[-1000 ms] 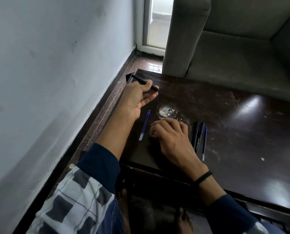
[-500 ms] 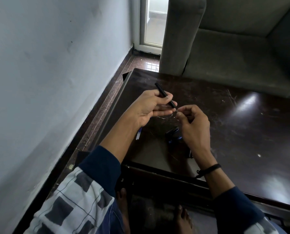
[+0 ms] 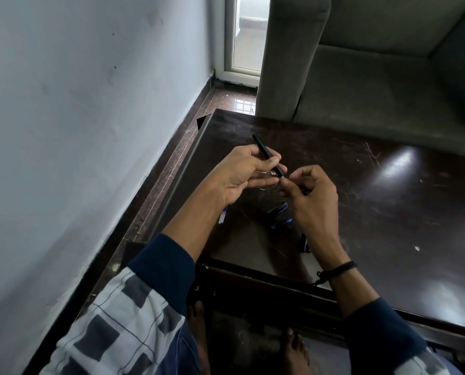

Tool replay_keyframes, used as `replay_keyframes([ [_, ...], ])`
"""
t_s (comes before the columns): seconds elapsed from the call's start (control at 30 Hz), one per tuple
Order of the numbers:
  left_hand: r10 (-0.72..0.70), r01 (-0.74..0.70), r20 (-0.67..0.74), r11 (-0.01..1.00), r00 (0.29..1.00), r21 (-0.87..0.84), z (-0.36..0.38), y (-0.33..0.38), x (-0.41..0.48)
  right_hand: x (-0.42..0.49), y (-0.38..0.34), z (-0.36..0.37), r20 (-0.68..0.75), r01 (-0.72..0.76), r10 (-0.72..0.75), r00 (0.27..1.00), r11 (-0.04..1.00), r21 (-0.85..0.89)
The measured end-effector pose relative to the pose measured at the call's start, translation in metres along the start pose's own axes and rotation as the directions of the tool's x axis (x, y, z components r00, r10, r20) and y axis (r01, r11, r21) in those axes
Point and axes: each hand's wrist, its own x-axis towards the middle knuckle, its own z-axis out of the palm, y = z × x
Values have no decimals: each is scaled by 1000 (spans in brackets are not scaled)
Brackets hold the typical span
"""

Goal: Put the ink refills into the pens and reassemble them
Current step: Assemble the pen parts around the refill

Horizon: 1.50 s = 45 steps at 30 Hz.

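Above the table (image 3: 388, 212), the left hand (image 3: 242, 174), palm turned inward, curls thumb and fingers round a black barrel (image 3: 265, 152) slanting away from it, while the right hand (image 3: 311, 196), wrist bent, pinches the barrel's near end with curled fingertips, spare pens (image 3: 278, 209) lying beneath it.

No legible text, label, brand or number on anything in view.

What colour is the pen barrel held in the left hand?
Black; the head view shows the pen barrel clearly.
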Motion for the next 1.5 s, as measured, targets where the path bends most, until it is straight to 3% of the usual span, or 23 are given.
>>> replay_keyframes([
  [0.2, 27, -27, 16, 998, 1000, 50, 1, -1, 0, 0, 0, -1, 29, -26, 25, 999, 999, 25],
  [0.43, 51, -52, -67, 999, 996, -5, -6, 3, 1, -1, -4, -3, 87, -61, 60, 994, 998, 8],
  [0.7, -1, -1, 22, 996, 1000, 88, -5, 1, 1, -1, -5, -3, 96, -56, 53, 994, 998, 24],
  [0.97, 43, -43, -122, 999, 992, 5, -12, 3, 3, 2, -5, -6, 192, -68, 58, 980, 997, 45],
  [1.23, 68, -79, -209, 996, 976, -43, -16, 8, 5, 4, 1, -6, 123, -121, 119, 985, 993, 6],
  [1.5, 37, -35, -81, 999, 996, 29, -5, 1, 4, 1, 1, -1, 133, -99, 97, 986, 995, 3],
])
